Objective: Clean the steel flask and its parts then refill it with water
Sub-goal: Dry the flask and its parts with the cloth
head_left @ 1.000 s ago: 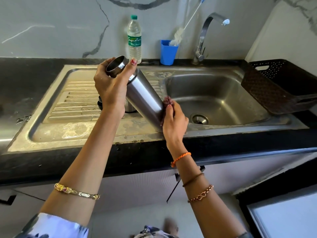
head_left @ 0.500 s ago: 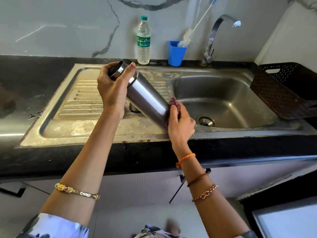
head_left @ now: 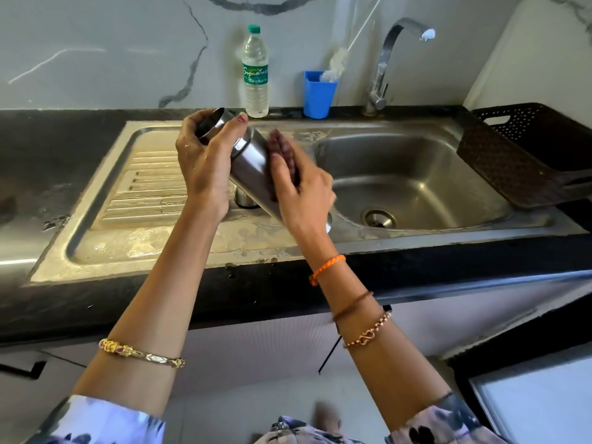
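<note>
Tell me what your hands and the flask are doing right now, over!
Left hand grips the steel flask near its open mouth. Right hand rubs a dark scrubber on its side. Flask tilted over the sink. Nothing blocking.

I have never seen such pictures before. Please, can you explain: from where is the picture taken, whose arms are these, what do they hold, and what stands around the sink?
There is no machine. A person wears a camera on the head, looking down at their own arms. The left hand grips the open neck of a steel flask, held tilted above the sink. The right hand presses a dark scrubber against the flask's side. Behind the flask, a small steel part stands on the draining board. At the back stand a water bottle, a blue cup with a bottle brush, and the tap. A dark basket sits on the right.
</note>
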